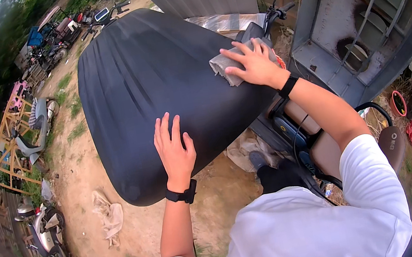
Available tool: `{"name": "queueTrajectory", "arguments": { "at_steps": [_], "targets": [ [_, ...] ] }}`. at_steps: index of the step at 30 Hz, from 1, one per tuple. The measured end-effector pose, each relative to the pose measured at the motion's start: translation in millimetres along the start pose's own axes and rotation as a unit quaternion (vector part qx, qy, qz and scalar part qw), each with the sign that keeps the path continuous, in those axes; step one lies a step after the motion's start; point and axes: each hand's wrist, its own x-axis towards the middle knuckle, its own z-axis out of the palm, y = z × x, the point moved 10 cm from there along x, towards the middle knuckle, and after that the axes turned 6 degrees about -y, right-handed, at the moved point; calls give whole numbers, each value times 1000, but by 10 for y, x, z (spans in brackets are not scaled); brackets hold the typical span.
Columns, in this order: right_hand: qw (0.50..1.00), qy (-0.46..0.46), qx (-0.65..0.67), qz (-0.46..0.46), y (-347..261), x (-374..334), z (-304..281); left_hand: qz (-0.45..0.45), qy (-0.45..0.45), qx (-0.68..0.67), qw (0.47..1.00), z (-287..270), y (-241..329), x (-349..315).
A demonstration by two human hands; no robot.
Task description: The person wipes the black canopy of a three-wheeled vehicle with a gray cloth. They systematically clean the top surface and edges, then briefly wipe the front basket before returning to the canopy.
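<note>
Overhanging sandy ground [72,174]: ribbed black panel [177,92] with 1 grey cloth [221,65]

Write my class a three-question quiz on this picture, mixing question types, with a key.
1. Which hand rests on the grey cloth on the black panel: a) left, b) right?
2. True or false: the left hand is clenched in a fist.
3. Fill in: the wristband nearer the cloth is ____ in colour.

Key:
1. b, the right hand.
2. False; its fingers are extended.
3. Black.
</note>
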Motion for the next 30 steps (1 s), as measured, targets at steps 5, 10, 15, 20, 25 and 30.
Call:
{"name": "queueTrajectory", "arguments": {
  "at_steps": [5, 10, 15, 20, 25, 30],
  "targets": [
    [989, -143, 9, -46, -196, 159, 285, -132, -36, 26, 990, 375, -284, 84],
    [954, -280, 13, -109, 8, 714, 491, -177, -46, 124, 975, 737, -326, 155],
    [925, -361, 56, -105, 27, 1708, 921, -182, -22, 141, 973, 757, -310, 197],
    [912, -401, 57, -74, -19, 2895, 1433, -181, -28, 142, 973, 791, -361, 191],
    [926, -369, 66, -40, -238, 4176, 2022, -200, -20, 138, 970, 838, -465, 33],
    [953, -288, 93, 32, -209, 5422, 2629, -203, -21, 121, 972, 882, -527, 18]
  ]
}}
